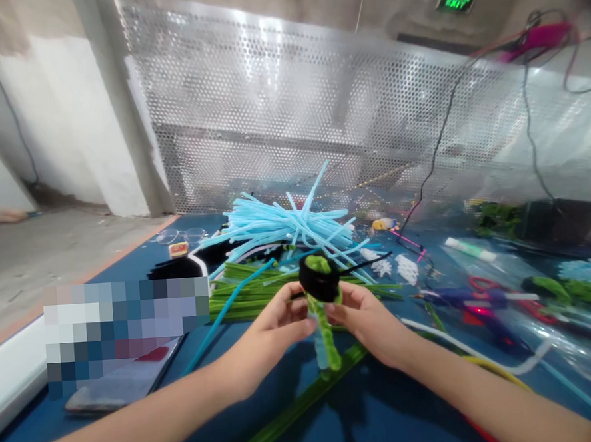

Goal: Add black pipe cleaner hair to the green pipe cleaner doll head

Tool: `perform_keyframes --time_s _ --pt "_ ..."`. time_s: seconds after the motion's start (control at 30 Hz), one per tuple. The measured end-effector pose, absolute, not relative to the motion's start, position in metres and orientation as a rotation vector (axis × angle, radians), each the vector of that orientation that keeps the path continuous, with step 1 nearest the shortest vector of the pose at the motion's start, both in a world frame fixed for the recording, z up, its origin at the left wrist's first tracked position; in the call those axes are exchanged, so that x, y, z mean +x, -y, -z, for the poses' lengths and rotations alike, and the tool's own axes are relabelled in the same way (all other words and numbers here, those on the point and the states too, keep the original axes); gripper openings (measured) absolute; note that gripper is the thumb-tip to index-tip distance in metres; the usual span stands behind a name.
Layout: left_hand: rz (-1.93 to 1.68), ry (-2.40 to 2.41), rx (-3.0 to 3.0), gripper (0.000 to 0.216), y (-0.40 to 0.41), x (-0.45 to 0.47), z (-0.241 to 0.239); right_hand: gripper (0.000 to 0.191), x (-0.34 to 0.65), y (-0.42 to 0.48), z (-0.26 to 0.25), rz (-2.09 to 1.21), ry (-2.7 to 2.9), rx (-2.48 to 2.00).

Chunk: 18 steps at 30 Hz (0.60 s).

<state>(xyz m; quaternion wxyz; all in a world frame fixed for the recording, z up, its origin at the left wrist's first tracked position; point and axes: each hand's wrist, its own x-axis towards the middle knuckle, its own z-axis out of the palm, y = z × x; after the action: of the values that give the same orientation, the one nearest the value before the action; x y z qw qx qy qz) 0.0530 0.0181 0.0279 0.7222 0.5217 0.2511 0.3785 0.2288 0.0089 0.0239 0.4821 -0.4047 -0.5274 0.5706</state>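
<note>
Between both hands is a small pipe-cleaner craft piece (pixel 320 279). Its top is a black fuzzy ring around a green centre, and light-blue and green twisted strands hang below. One black stem sticks out to the right. My left hand (pixel 284 318) pinches the piece from the left, thumb on the strands. From the right, my right hand (pixel 364 317) grips it just under the black ring. Some fingertips are hidden behind the piece. Green pipe cleaners (pixel 250 294) lie behind the hands, and a pile of light-blue pipe cleaners (pixel 285 218) lies farther back.
A glue gun (pixel 481 306) with a red light lies at the right, near red-handled scissors (pixel 484 283) and clear plastic bags. At the left are a phone-like device (pixel 120 388), partly blurred out, and black pipe cleaners (pixel 171 272). A perforated metal panel (pixel 278 102) stands behind the table.
</note>
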Motion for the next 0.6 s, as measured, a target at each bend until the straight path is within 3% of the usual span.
perform_keyframes --time_s 0.43,0.6 --pt "-0.815 -0.719 0.946 0.037 -0.034 0.046 -0.011 0.020 0.221 0.003 -0.024 -1.046 1.305 -1.149" --pt "-0.790 -0.751 0.933 0.045 -0.039 0.046 -0.009 0.022 0.226 0.003 -0.019 -1.011 1.376 -1.199"
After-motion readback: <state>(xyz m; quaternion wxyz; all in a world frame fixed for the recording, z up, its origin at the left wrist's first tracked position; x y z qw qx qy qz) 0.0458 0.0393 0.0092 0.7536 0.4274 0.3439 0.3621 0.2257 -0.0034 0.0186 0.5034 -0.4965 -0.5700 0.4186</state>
